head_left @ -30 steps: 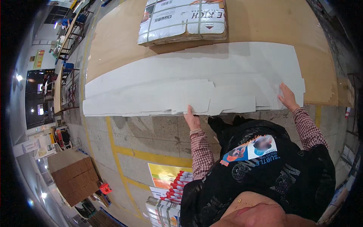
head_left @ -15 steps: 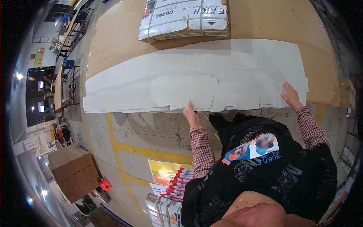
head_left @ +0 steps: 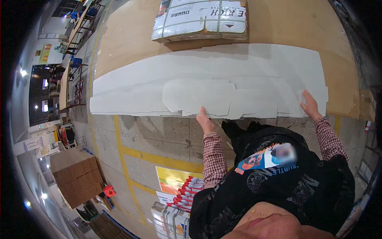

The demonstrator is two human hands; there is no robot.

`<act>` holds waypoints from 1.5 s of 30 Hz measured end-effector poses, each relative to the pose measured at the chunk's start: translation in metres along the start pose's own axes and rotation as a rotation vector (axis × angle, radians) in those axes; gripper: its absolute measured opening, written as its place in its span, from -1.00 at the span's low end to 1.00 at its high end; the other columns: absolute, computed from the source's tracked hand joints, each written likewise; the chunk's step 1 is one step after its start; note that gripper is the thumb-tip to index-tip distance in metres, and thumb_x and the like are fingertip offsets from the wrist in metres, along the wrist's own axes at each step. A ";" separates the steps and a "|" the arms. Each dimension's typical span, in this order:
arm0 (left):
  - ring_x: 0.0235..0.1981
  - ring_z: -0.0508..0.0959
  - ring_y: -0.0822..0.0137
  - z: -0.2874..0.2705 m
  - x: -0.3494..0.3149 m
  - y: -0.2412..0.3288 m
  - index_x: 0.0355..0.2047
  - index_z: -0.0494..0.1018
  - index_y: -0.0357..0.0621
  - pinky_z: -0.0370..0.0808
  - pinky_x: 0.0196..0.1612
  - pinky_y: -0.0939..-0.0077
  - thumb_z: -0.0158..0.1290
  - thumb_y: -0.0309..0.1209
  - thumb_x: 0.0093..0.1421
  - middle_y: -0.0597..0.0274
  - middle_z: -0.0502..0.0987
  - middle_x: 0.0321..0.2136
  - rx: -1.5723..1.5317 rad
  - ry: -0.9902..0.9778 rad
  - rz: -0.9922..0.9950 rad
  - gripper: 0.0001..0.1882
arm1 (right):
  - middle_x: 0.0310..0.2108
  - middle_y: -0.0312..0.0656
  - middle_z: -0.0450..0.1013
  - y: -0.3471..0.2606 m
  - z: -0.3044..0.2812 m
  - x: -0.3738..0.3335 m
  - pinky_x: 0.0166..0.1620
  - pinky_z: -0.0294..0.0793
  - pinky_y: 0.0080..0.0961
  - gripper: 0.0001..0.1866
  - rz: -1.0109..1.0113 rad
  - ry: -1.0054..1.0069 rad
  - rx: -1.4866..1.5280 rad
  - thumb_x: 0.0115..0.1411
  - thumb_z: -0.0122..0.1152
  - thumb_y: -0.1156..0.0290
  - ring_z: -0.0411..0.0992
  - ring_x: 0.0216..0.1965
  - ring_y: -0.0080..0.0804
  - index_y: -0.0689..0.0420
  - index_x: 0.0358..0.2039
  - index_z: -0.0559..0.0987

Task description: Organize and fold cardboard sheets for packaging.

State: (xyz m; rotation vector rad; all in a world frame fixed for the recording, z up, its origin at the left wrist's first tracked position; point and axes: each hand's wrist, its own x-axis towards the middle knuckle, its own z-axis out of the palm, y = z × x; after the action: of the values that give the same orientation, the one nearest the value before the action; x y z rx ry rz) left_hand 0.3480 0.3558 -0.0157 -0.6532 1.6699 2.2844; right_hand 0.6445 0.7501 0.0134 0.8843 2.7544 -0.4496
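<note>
Cardboard sheet [head_left: 207,97] under both hands.

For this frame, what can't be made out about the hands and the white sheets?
- Left hand, head view: fingertips hidden under the edge of the white sheets, so the grip is unclear.
- Right hand: palm is face down, so the contact is unseen.
- Sheet count: overlapping layers merge together.
- Strapped bundle: cut off by the top edge.

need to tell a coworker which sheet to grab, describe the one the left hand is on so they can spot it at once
Start at the big tan worktable with the strapped bundle of flattened cartons at its far side. In front of it lies a long spread of white die-cut cardboard sheets. The top sheet lies on the near edge under the left hand: shorter than its neighbours, with rounded corners and notched edges.
</note>
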 end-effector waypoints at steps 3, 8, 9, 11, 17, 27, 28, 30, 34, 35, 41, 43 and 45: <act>-0.15 0.38 0.25 0.001 -0.001 -0.003 -0.11 0.22 -0.42 0.34 -0.09 0.39 -0.06 -0.27 0.17 0.08 0.36 -0.14 0.067 0.005 0.070 -0.57 | 0.16 -0.03 0.03 0.000 -0.001 -0.001 0.12 0.14 -0.37 -0.40 0.020 -0.014 0.001 -0.03 0.17 0.37 0.07 0.15 -0.16 0.21 0.03 0.21; -0.15 0.37 0.32 -0.001 0.007 0.002 -0.12 0.23 -0.42 0.33 -0.10 0.44 -0.14 -0.18 0.21 0.08 0.35 -0.16 -0.076 -0.087 -0.089 -0.53 | 0.17 -0.06 0.03 0.004 0.003 -0.001 0.13 0.14 -0.39 -0.42 0.023 0.008 -0.004 -0.02 0.16 0.37 0.06 0.16 -0.19 0.20 0.03 0.23; -0.21 0.37 0.36 -0.004 0.011 -0.001 -0.18 0.27 -0.43 0.34 -0.15 0.47 -0.16 -0.16 0.22 0.12 0.37 -0.21 0.019 -0.052 -0.062 -0.54 | 0.17 -0.07 0.04 0.005 0.003 0.000 0.13 0.14 -0.39 -0.42 0.017 0.016 0.001 -0.02 0.16 0.36 0.06 0.16 -0.20 0.20 0.03 0.23; -0.27 0.38 0.39 -0.007 0.016 -0.008 -0.24 0.30 -0.43 0.35 -0.20 0.49 -0.19 -0.13 0.23 0.16 0.39 -0.26 0.107 -0.005 -0.036 -0.53 | 0.17 -0.07 0.04 0.007 0.004 0.001 0.13 0.14 -0.40 -0.42 0.000 0.019 0.000 -0.02 0.15 0.36 0.07 0.16 -0.21 0.21 0.03 0.23; -0.58 0.35 0.45 -0.015 0.022 -0.014 -0.62 0.32 -0.29 0.33 -0.50 0.50 -0.17 -0.17 0.22 0.28 0.39 -0.60 0.186 0.040 0.101 -0.57 | 0.14 -0.01 0.08 0.004 0.008 0.012 0.13 0.12 -0.41 -0.37 -0.025 0.016 -0.021 -0.02 0.15 0.36 0.09 0.14 -0.17 0.24 0.06 0.20; -0.59 0.11 0.51 0.003 -0.001 0.004 -0.69 0.12 -0.13 0.11 -0.53 0.49 -0.14 -0.03 0.18 0.42 0.13 -0.65 -0.248 0.187 -0.094 -0.52 | 0.03 0.02 0.24 0.022 -0.019 0.030 0.10 0.16 -0.41 -0.44 0.048 -0.172 -0.015 0.00 0.16 0.39 0.19 0.08 -0.17 0.31 0.01 0.27; -0.58 0.09 0.52 -0.003 -0.003 0.006 -0.69 0.08 -0.12 0.10 -0.52 0.49 -0.14 -0.03 0.18 0.43 0.09 -0.64 -0.157 0.124 -0.197 -0.51 | 0.02 0.01 0.25 0.025 -0.023 0.035 0.10 0.17 -0.41 -0.47 0.074 -0.165 0.076 0.01 0.16 0.39 0.21 0.07 -0.18 0.29 0.00 0.29; -0.58 0.08 0.52 -0.012 -0.001 0.008 -0.69 0.05 -0.11 0.09 -0.51 0.49 -0.15 -0.03 0.18 0.44 0.06 -0.64 -0.078 0.064 -0.305 -0.51 | 0.01 0.00 0.26 0.021 -0.028 0.039 0.09 0.18 -0.40 -0.49 0.095 -0.162 0.153 0.02 0.15 0.40 0.22 0.05 -0.18 0.27 -0.01 0.30; -0.59 0.07 0.51 -0.011 0.006 0.011 -0.69 0.02 -0.13 0.09 -0.54 0.46 -0.15 -0.05 0.19 0.42 0.03 -0.67 0.076 0.028 -0.337 -0.50 | 0.01 -0.04 0.26 0.006 -0.035 0.042 0.09 0.18 -0.38 -0.54 0.089 -0.034 0.102 0.04 0.12 0.42 0.21 0.06 -0.20 0.25 -0.02 0.32; -0.60 0.07 0.51 -0.012 0.008 0.012 -0.69 0.03 -0.14 0.10 -0.55 0.46 -0.15 -0.07 0.19 0.40 0.03 -0.67 0.117 0.029 -0.351 -0.51 | 0.02 -0.04 0.25 -0.006 -0.033 0.043 0.09 0.18 -0.38 -0.54 0.058 0.004 0.141 0.05 0.12 0.42 0.20 0.07 -0.22 0.25 -0.02 0.32; -0.63 0.09 0.51 -0.008 0.009 -0.003 -0.72 0.04 -0.20 0.11 -0.58 0.44 -0.13 -0.11 0.18 0.37 0.06 -0.73 0.117 0.075 -0.199 -0.49 | 0.07 -0.12 0.20 -0.083 -0.039 0.058 -0.05 0.31 -0.46 -0.51 -0.040 0.028 0.227 0.06 0.11 0.40 0.16 0.10 -0.29 0.16 0.03 0.29; -0.63 0.07 0.50 -0.003 0.007 0.001 -0.74 0.04 -0.21 0.10 -0.58 0.42 -0.13 -0.11 0.18 0.37 0.05 -0.74 0.139 0.088 -0.187 -0.48 | 0.09 -0.15 0.19 -0.108 -0.039 0.063 -0.09 0.33 -0.45 -0.51 -0.054 0.003 0.268 0.07 0.11 0.41 0.15 0.11 -0.31 0.10 0.04 0.29; -0.62 0.18 0.49 -0.016 0.013 -0.007 -0.66 0.21 -0.27 0.17 -0.56 0.48 -0.13 -0.09 0.18 0.34 0.19 -0.69 0.220 0.052 -0.211 -0.52 | 0.10 -0.16 0.18 -0.149 -0.037 0.073 -0.09 0.32 -0.42 -0.51 -0.153 -0.024 0.273 0.06 0.11 0.42 0.15 0.11 -0.32 0.06 0.04 0.30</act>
State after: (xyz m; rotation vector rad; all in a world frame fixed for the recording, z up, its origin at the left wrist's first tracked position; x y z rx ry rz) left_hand 0.3429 0.3421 -0.0316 -0.8005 1.7511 1.9222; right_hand 0.4943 0.6863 0.0592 0.7195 2.7922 -0.8754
